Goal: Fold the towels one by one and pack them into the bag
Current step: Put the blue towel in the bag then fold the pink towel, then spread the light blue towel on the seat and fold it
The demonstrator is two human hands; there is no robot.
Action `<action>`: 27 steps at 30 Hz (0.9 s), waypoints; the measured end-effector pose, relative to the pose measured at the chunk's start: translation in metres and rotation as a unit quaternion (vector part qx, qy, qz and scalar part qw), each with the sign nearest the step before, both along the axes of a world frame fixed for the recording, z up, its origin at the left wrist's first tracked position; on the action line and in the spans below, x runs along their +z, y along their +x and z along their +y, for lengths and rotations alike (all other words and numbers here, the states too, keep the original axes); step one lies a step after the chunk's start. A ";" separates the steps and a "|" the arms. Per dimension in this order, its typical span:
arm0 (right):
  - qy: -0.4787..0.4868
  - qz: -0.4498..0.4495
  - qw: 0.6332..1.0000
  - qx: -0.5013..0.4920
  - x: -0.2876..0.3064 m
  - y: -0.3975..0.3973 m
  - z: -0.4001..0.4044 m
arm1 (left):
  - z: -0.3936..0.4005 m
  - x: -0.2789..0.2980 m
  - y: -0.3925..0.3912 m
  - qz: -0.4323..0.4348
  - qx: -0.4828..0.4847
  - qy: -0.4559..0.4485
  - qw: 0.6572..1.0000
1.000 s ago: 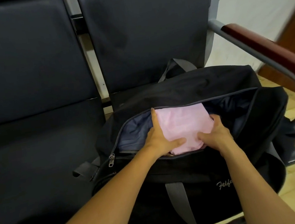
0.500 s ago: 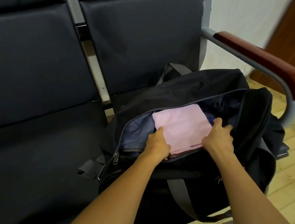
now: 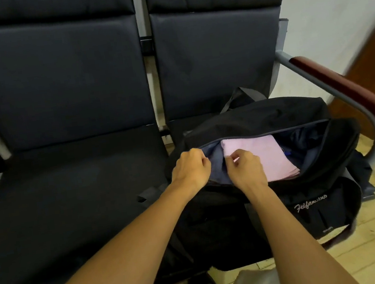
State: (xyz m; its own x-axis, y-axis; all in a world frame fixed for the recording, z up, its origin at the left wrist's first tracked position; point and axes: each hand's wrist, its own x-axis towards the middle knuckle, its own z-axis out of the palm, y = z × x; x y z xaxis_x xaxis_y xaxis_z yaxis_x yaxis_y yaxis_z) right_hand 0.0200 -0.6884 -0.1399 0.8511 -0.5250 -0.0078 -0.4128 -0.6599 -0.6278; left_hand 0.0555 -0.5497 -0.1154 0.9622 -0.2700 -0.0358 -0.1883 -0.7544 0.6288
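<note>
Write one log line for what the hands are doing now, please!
pink towel: folded, inside open bag | left hand: curled at zipper end | right hand: curled at near opening edge

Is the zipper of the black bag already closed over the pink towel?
No, the black bag gapes open along its top, and the folded pink towel shows plainly inside the opening.
</note>
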 end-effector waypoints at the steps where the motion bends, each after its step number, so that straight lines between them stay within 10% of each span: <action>1: -0.004 -0.010 1.000 0.018 0.003 0.002 0.018 | 0.017 0.003 -0.001 -0.004 0.007 -0.006 1.000; 20: 0.020 -0.050 0.935 0.350 0.063 0.026 0.354 | 0.341 0.036 -0.022 -0.031 0.173 -0.021 0.984; 27: -0.060 0.080 0.869 0.485 0.028 0.022 0.412 | 0.419 -0.006 -0.037 -0.006 0.250 0.079 0.965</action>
